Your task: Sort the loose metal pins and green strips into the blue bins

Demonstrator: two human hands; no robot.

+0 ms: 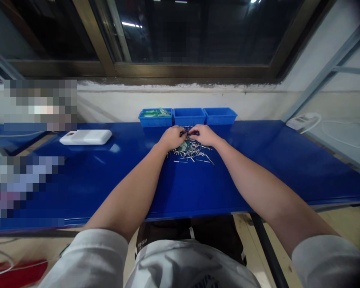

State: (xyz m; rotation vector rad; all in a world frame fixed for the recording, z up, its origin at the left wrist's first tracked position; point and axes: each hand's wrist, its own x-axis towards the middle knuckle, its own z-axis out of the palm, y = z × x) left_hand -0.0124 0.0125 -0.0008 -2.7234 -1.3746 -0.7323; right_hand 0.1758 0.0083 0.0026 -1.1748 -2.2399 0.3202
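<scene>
A loose heap of silver blind rivets lies on the blue table, some of them scattered toward me. A green-and-clear packet shows among them. My left hand reaches over the heap's left side, with fingers curled inward and closed. Opposite it, my right hand is bent the same way, thumb and fingers pinched together. The two sets of fingertips almost meet above the rivets. Something small and dark shows between them, too blurred to name.
Three blue bins stand in a row behind the heap; the left bin holds green-and-white packets. A white rectangular device lies at left. On the right, a white power strip with a cable sits by the metal frame. Blurred patches cover the far left.
</scene>
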